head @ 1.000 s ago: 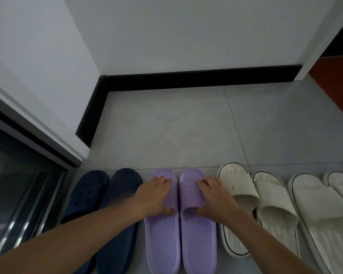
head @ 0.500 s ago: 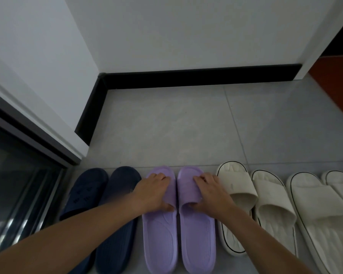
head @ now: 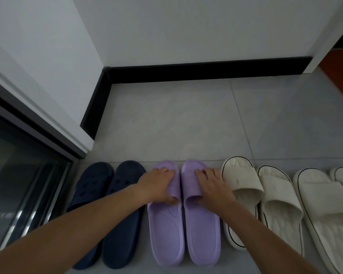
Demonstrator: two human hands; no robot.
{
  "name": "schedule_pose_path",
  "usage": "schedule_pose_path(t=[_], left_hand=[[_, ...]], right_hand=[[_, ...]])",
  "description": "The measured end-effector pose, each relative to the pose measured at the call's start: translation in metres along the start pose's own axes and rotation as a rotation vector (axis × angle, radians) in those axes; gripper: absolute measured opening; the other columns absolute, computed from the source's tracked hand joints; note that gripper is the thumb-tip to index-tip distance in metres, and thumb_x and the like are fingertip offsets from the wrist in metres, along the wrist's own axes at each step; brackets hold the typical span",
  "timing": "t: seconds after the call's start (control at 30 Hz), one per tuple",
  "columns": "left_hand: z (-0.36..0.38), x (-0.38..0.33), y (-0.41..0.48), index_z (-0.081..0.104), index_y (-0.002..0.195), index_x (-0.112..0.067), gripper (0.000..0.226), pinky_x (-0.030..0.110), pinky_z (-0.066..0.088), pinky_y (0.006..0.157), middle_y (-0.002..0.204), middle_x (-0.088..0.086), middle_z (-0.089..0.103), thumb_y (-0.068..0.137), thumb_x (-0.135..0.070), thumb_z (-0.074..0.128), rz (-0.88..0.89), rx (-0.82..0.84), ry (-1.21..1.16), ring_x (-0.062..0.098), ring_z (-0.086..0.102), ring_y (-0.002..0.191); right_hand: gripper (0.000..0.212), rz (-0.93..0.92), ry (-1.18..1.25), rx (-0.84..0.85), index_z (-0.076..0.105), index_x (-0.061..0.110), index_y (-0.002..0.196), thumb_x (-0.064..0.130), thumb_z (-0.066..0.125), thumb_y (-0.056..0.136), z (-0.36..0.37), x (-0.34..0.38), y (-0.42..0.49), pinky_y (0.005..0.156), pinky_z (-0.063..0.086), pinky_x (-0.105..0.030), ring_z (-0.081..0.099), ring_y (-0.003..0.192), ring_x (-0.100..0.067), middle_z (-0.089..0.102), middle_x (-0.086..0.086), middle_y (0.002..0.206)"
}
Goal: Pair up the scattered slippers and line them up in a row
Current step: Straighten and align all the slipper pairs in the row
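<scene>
Your left hand [head: 156,183] grips the strap of the left purple slipper [head: 166,230], fingers over the top and thumb tucked under; your right hand [head: 213,187] holds the right purple slipper [head: 203,228] in the same way. The two lie side by side on the floor [head: 176,119], long axis from 6 to 12 o'clock, toes at 12; navy slippers [head: 123,214] are just beside at 9 o'clock, cream slippers [head: 244,184] at 3; any small correction should, I think, go along this axis.

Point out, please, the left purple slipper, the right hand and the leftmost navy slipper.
left purple slipper [head: 166,230], head view, on its bare footbed.
right hand [head: 214,187], head view, on its back.
leftmost navy slipper [head: 91,182], head view, on its strap.
</scene>
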State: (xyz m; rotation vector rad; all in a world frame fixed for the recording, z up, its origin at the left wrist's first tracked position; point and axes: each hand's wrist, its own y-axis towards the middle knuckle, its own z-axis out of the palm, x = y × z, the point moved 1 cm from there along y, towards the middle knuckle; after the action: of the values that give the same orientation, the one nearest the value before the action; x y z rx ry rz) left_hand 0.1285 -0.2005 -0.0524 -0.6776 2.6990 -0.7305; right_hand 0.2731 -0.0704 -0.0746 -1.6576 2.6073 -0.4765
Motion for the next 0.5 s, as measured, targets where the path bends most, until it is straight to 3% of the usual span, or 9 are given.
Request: schedule_pose_path(t=[0.1, 0.23, 0.33, 0.5], left_hand=[[0.000, -0.010, -0.001, 0.034, 0.134, -0.021, 0.096, 0.041, 0.042, 0.086, 0.134, 0.001, 0.043, 0.059, -0.072, 0.066, 0.051, -0.027, 0.029, 0.026, 0.043, 0.116], [-0.006, -0.044, 0.003, 0.023, 0.144, -0.020, 0.113, 0.043, 0.029, 0.104, 0.148, 0.004, 0.027, 0.056, -0.076, 0.066, 0.142, -0.078, -0.038, 0.026, 0.030, 0.132], [-0.020, -0.083, 0.009, 0.019, 0.147, -0.017, 0.114, 0.041, 0.023, 0.110, 0.153, 0.006, 0.022, 0.060, -0.073, 0.067, 0.215, -0.150, -0.080, 0.024, 0.022, 0.139], [-0.034, -0.146, 0.016, 0.023, 0.143, -0.009, 0.100, 0.043, 0.033, 0.108, 0.149, 0.010, 0.025, 0.070, -0.060, 0.068, 0.264, -0.083, -0.094, 0.026, 0.025, 0.137]], right_hand=[[0.101, -0.014, 0.025, 0.023, 0.016, 0.018, 0.146, 0.061, 0.063, 0.069, 0.000, 0.000, -0.006, 0.106, 0.032, -0.038, 0.030, 0.128, -0.028, 0.028, -0.007, 0.142], [0.109, -0.144, 0.098, 0.081, 0.007, 0.018, 0.150, 0.062, 0.066, 0.068, -0.019, -0.017, -0.021, 0.115, 0.020, -0.037, 0.016, 0.141, -0.026, 0.012, -0.010, 0.154], [0.108, -0.203, 0.039, 0.148, 0.008, 0.023, 0.150, 0.061, 0.068, 0.067, -0.054, -0.057, -0.039, 0.115, 0.024, -0.040, 0.012, 0.144, -0.025, 0.007, -0.007, 0.157], [0.104, -0.168, -0.215, 0.292, 0.012, 0.021, 0.148, 0.061, 0.067, 0.070, -0.103, -0.153, -0.081, 0.113, 0.024, -0.039, 0.015, 0.142, -0.024, 0.008, -0.004, 0.157]])
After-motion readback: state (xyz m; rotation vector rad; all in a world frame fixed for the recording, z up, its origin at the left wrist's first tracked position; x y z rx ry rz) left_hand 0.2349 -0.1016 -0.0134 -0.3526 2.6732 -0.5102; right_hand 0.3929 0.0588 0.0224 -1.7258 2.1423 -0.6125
